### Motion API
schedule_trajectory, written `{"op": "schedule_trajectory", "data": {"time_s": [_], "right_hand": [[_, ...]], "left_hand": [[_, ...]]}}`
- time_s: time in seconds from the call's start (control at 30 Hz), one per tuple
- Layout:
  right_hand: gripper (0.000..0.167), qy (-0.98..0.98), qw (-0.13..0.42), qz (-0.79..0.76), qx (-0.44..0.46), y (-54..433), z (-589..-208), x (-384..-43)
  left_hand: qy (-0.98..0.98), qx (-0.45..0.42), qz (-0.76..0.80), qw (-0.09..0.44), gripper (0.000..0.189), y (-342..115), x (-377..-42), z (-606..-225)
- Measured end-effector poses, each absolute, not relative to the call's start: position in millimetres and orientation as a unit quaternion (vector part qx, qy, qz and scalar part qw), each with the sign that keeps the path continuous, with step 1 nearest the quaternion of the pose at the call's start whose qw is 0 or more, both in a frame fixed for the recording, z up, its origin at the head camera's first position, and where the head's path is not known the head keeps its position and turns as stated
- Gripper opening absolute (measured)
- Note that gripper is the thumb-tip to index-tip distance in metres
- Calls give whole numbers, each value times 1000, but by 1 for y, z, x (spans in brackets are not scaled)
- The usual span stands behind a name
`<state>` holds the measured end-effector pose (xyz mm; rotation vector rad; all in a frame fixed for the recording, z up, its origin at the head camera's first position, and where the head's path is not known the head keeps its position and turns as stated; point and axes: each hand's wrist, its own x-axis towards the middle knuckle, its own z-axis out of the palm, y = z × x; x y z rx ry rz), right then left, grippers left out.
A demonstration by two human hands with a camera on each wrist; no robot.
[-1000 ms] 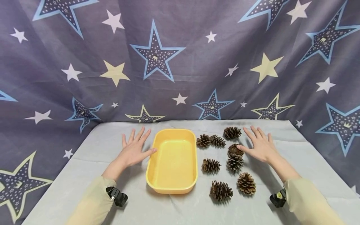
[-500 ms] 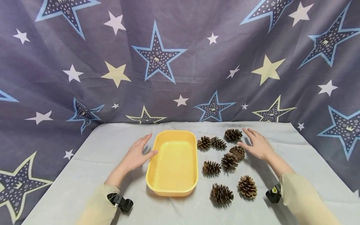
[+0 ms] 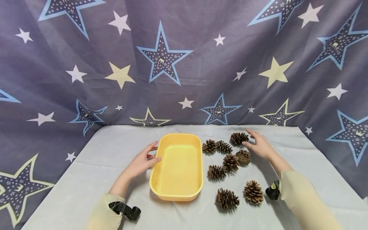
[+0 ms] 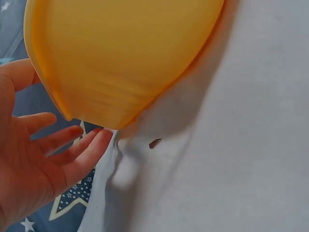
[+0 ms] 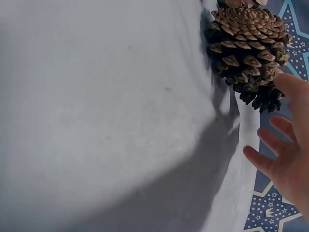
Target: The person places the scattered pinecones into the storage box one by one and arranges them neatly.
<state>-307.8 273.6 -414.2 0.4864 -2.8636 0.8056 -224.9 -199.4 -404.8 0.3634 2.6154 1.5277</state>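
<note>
A yellow plastic basin [image 3: 176,198] with rounded corners stands mid-table. At its left side is my left hand [image 3: 141,163], its thumb at the rim and its slightly bent fingers outside the wall. The left wrist view shows those fingers [image 4: 79,154] spread loosely beside the basin, not clenched. My right hand [image 3: 260,145] is at the right end of the farthest brown pine cone [image 3: 239,138], thumb and fingers apart. Whether it touches that cone is unclear. In the right wrist view a large pine cone [image 5: 251,43] is near the thumb, and the other fingers hold nothing.
Several more pine cones lie right of the basin: a touching pair [image 3: 216,146], a middle cluster [image 3: 231,163], and two nearer the front, one on its side [image 3: 227,199] and one upright [image 3: 253,192]. A grey cloth [image 3: 86,191] covers the table; a star-patterned curtain [image 3: 184,64] hangs behind.
My left hand's spread fingers have drawn together and turned in toward the basin's side. My right hand has moved slightly left, toward the far pine cone. One middle cone has rolled left.
</note>
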Motion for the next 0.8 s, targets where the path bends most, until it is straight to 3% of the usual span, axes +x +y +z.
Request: {"op": "schedule_trajectory", "data": {"time_s": [0.27,0.8], "right_hand": [[71,-922,49,345,170,272,-417,-315],[70,-916,37,376,135,270,-421,-320]], "left_hand": [[781,120,601,121,65,-203,-222,-411],[755,84,633,150,67,-204,-222,-420]]}}
